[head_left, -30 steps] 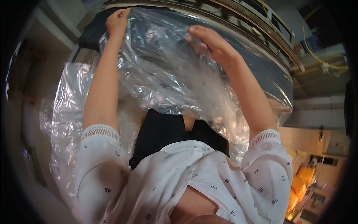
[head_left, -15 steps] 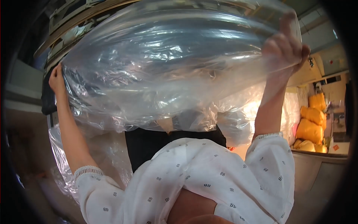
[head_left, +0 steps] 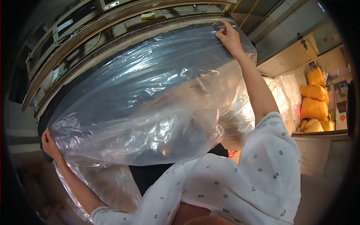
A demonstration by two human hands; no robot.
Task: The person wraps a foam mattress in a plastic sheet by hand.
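Head view: left hand (head_left: 51, 145) pinches clear film (head_left: 150, 101) at its left corner; the film, raised half a second ago, now lies lowered over a black cover (head_left: 54, 105), drawn out between both hands; right hand (head_left: 230, 40) sits at its far edge, thumb and forefinger close, pinch uncertain; yellow bundles (head_left: 314, 108), far right.

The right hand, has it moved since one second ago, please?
Yes, the right hand has moved rightward, closer to the right end of the wooden rail.
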